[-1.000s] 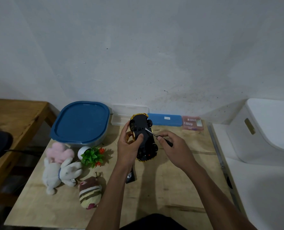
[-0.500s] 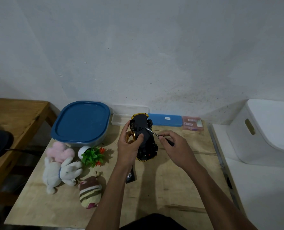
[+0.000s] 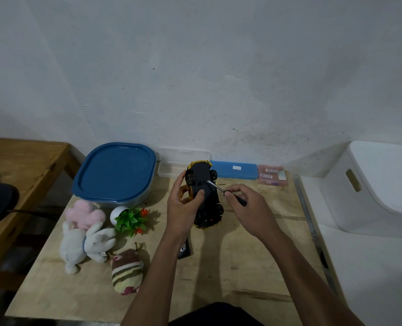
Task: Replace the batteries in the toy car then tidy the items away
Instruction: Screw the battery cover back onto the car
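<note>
My right hand (image 3: 249, 208) pinches the black handle of a small metal-shafted screwdriver (image 3: 227, 192), fingers closed tight around it, and since a second ago its tip has stayed planted on the same spot of the underside, so I judge I am still turning the screw of the battery cover. My left hand (image 3: 183, 203) wraps the upturned black-and-gold plastic toy car (image 3: 204, 194), thumb pressed on its belly, lifted above the pale wooden worktop (image 3: 242, 267). The cover looks closed yet. Beyond the car, at the far edge, lie a long blue case (image 3: 237, 169) and a pink packet (image 3: 272, 176); a blue-lidded tub (image 3: 115, 171) sits far left.
</note>
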Demonstrator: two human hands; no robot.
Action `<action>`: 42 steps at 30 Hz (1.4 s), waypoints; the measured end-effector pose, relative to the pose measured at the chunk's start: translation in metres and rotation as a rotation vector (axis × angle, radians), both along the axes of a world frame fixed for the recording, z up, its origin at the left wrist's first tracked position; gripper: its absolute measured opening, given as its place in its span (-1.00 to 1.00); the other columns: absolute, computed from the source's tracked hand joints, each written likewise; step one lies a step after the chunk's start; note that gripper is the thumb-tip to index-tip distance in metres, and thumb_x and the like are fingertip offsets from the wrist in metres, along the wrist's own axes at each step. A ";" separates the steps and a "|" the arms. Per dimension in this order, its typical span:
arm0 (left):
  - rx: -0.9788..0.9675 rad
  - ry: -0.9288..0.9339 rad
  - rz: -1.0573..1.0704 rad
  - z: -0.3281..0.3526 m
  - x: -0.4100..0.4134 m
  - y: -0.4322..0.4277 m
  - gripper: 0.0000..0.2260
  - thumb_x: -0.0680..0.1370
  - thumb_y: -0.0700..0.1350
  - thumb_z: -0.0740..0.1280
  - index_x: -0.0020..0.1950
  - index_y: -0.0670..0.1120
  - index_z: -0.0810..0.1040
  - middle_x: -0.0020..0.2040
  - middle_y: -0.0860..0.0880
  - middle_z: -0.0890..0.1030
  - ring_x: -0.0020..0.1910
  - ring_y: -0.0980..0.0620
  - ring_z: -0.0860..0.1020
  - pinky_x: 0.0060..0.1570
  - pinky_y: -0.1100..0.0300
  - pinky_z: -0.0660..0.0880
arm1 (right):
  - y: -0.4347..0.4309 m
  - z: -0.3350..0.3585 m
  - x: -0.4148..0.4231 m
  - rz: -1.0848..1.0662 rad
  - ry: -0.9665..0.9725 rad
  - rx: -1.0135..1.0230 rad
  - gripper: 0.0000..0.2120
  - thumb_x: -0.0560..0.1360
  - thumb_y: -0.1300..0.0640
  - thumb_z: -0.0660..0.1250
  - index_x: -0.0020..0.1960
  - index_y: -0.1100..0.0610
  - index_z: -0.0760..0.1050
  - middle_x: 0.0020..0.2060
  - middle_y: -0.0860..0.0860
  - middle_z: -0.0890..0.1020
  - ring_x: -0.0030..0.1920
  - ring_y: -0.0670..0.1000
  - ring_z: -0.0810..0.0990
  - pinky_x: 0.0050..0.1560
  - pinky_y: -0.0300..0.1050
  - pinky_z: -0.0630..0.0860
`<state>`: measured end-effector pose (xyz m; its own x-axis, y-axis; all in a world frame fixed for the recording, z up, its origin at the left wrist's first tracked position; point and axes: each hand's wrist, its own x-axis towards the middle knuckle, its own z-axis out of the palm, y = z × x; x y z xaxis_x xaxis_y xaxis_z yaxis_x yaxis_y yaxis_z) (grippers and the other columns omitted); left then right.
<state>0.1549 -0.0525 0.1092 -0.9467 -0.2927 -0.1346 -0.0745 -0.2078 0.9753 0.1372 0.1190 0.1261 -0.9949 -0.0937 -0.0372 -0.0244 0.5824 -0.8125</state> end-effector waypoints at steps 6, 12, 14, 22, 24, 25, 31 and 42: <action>-0.001 0.007 -0.002 0.000 0.000 0.000 -0.42 0.55 -0.26 0.43 0.41 0.25 0.38 0.15 -0.05 0.62 -0.08 0.16 0.69 -0.19 0.31 0.58 | 0.000 0.001 -0.001 0.004 -0.006 0.004 -0.85 0.56 -0.10 0.29 0.04 -0.08 0.55 -0.31 -0.15 0.59 -0.41 -0.23 0.42 -0.36 -0.32 0.29; -0.012 0.010 -0.002 0.000 0.000 0.000 -0.43 0.55 -0.26 0.42 0.42 0.23 0.37 0.16 -0.07 0.62 -0.09 0.20 0.68 -0.20 0.33 0.58 | 0.000 0.004 -0.002 -0.006 -0.012 -0.005 -0.89 0.54 -0.09 0.31 -0.01 -0.09 0.56 -0.35 -0.14 0.59 -0.46 -0.23 0.44 -0.36 -0.28 0.30; -0.012 0.006 -0.001 0.000 0.000 0.000 -0.43 0.55 -0.26 0.42 0.42 0.24 0.37 0.16 -0.06 0.62 -0.08 0.20 0.68 -0.19 0.32 0.58 | 0.000 0.006 -0.002 -0.006 -0.010 -0.002 -0.90 0.55 -0.08 0.31 -0.01 -0.09 0.56 -0.39 -0.16 0.56 -0.46 -0.25 0.44 -0.38 -0.31 0.27; -0.003 0.006 0.006 0.001 0.000 0.000 -0.42 0.54 -0.25 0.43 0.44 0.22 0.37 0.14 -0.04 0.63 -0.08 0.18 0.68 -0.16 0.29 0.59 | -0.001 0.008 -0.001 -0.009 -0.005 0.004 -0.91 0.55 -0.07 0.31 -0.03 -0.08 0.56 -0.43 -0.16 0.52 -0.47 -0.25 0.45 -0.39 -0.30 0.27; 0.005 0.002 0.009 0.000 0.000 -0.001 -0.42 0.54 -0.25 0.43 0.41 0.26 0.38 0.14 -0.03 0.63 -0.05 0.14 0.69 -0.15 0.27 0.60 | -0.002 0.008 -0.001 -0.010 -0.006 0.003 -0.90 0.55 -0.07 0.31 -0.02 -0.07 0.56 -0.43 -0.16 0.52 -0.48 -0.25 0.44 -0.39 -0.30 0.27; 0.008 0.000 0.012 0.000 0.000 -0.001 -0.43 0.54 -0.24 0.43 0.40 0.27 0.38 0.15 -0.03 0.63 -0.04 0.13 0.69 -0.14 0.26 0.60 | -0.002 0.008 -0.001 -0.011 -0.008 -0.001 -0.90 0.55 -0.06 0.31 -0.02 -0.07 0.56 -0.43 -0.16 0.51 -0.49 -0.25 0.43 -0.39 -0.30 0.27; 0.000 0.009 0.011 0.001 0.001 -0.001 -0.43 0.55 -0.24 0.43 0.40 0.27 0.37 0.17 -0.04 0.62 -0.04 0.16 0.68 -0.15 0.29 0.59 | -0.002 0.009 -0.001 -0.018 -0.029 -0.014 -0.90 0.54 -0.08 0.32 -0.03 -0.08 0.57 -0.35 -0.13 0.60 -0.44 -0.22 0.45 -0.34 -0.24 0.34; -0.124 0.033 -0.017 -0.005 0.000 -0.004 -0.42 0.54 -0.18 0.45 0.35 0.40 0.38 0.27 0.02 0.56 0.11 0.00 0.63 0.02 0.08 0.65 | -0.010 0.038 -0.003 -0.037 -0.141 0.115 -0.82 0.55 -0.12 0.28 0.00 -0.02 0.52 -0.08 -0.12 0.58 -0.16 -0.20 0.50 -0.25 -0.25 0.40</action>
